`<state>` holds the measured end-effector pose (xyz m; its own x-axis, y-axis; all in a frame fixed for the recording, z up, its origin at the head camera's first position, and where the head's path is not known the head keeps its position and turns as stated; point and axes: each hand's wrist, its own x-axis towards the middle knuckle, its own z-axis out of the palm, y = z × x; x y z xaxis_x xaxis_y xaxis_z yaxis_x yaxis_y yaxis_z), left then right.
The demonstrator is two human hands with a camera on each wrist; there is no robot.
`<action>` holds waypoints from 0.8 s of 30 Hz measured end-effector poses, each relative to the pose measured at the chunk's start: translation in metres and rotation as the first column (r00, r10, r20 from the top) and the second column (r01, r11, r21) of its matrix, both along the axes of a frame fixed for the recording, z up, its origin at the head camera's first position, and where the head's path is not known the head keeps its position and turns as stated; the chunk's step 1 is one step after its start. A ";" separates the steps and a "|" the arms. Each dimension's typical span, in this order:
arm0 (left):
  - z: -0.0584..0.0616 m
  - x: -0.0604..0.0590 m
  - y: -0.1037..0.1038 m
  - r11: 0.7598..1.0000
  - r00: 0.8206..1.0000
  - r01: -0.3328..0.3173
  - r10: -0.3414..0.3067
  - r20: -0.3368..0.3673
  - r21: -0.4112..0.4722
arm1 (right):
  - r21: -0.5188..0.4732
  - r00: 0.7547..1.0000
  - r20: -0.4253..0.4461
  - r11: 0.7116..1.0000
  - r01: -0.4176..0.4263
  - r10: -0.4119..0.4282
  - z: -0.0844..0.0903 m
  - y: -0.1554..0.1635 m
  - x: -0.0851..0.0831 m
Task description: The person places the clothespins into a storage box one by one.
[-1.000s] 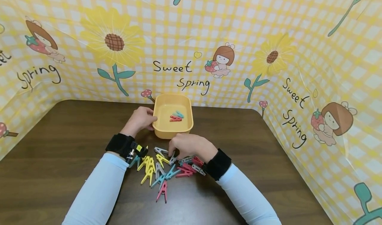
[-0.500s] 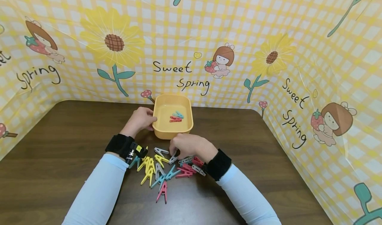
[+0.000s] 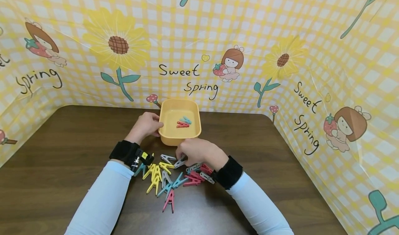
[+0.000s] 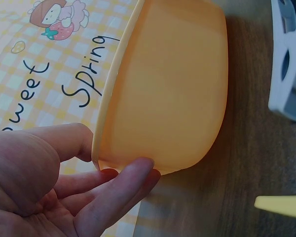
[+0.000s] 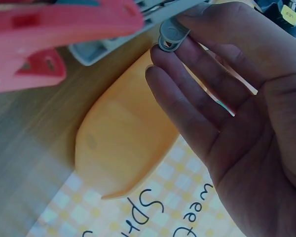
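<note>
Right grip: the right hand (image 3: pixel 199 152) pinched one grey plastic clothes peg (image 3: pixel 179 163) at its end; in the right wrist view the fingertips (image 5: pixel 164 53) touched the peg (image 5: pixel 171 35).
Left grip: the left hand (image 3: pixel 145 125) held the yellow plastic tub (image 3: pixel 165 135) with curled fingers (image 4: pixel 119 187) under its rim, at the tub's left wall.
What changed: against the picture of one second ago, the grey peg stood a little higher and turned toward the tub; the right hand had drawn it out of the pile. The left hand and the tub lay as before.
What this means: I judge that the peg was freshly picked and not yet carried over the tub.
Tub content: one red peg (image 3: pixel 182 124) and one teal peg (image 3: pixel 187 119) lay inside, touching each other.
Pile: many coloured plastic pegs (image 3: pixel 169 183), yellow, teal, pink and grey, lay on the dark brown wooden bench (image 3: pixel 62 148), just before the tub and between the two wrists.
Around: a yellow checked curtain with sunflowers (image 3: pixel 280 30) stood behind the bench.
</note>
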<state>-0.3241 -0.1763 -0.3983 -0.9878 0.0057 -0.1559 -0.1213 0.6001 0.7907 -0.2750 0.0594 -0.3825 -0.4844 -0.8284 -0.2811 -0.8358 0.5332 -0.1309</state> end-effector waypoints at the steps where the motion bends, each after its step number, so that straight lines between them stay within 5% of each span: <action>1: 0.000 0.000 0.000 1.000 1.000 -0.001 0.001 0.000 0.000 | -0.002 1.000 -0.006 1.000 -0.002 0.002 0.001 0.000 0.001; 10: 0.000 -0.001 0.000 1.000 1.000 0.000 0.000 0.004 0.002 | -0.049 0.998 -0.038 0.998 -0.049 0.048 0.009 0.000 0.006; 16: 0.002 -0.001 -0.002 1.000 1.000 0.006 -0.006 0.006 0.014 | -0.219 0.989 -0.102 0.968 -0.126 0.106 0.027 0.007 0.007; 19: 0.002 -0.001 -0.004 1.000 1.000 0.013 -0.013 0.008 0.014 | -0.339 0.985 -0.167 0.937 -0.088 0.032 0.040 0.013 0.001; 24: 0.000 -0.002 -0.003 0.999 1.000 0.015 -0.016 0.026 0.029 | -0.461 0.950 -0.213 0.881 0.110 -0.230 0.058 0.021 -0.026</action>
